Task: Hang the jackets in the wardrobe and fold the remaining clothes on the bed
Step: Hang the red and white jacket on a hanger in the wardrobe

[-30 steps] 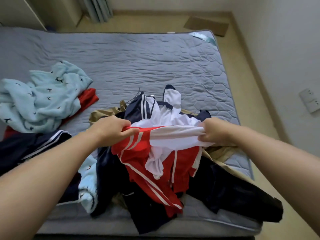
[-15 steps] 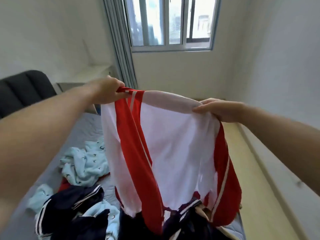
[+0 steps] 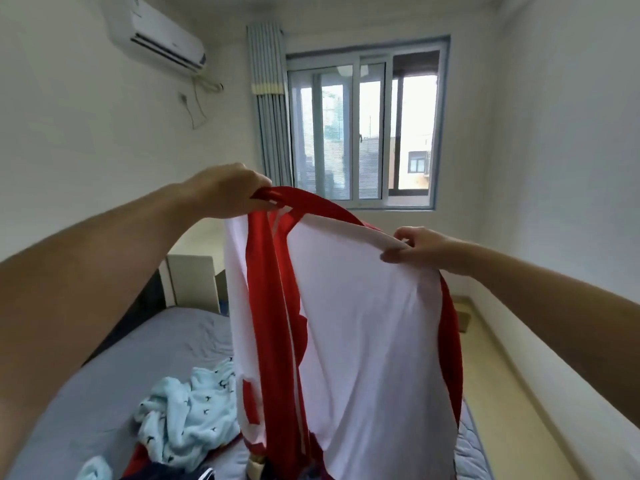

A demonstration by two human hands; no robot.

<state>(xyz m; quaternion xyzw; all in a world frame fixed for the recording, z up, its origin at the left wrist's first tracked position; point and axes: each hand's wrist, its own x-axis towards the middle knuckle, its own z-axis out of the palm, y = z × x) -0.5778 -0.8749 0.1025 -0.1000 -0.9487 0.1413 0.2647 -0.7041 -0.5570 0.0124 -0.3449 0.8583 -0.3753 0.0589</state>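
A red and white jacket point(image 3: 363, 334) hangs in the air in front of me, lifted high above the bed point(image 3: 166, 344). My left hand point(image 3: 228, 192) grips its red top edge at the upper left. My right hand point(image 3: 419, 249) pinches the white top edge lower on the right, so the edge slopes down to the right. The jacket's lower part hides most of the clothes pile on the bed. A light blue patterned garment point(image 3: 187, 414) lies crumpled on the grey bed at the lower left, with dark and red clothes point(image 3: 162, 471) at the bottom edge.
A window point(image 3: 363, 133) with a grey curtain point(image 3: 268, 105) is straight ahead. An air conditioner point(image 3: 156, 36) sits on the left wall. A white headboard panel point(image 3: 192, 284) stands at the bed's far end. A floor strip point(image 3: 502, 375) runs along the right wall.
Both hands have lifted the jacket from the pile on the bed up to chest height. My view has tilted up from the bed to the window wall.
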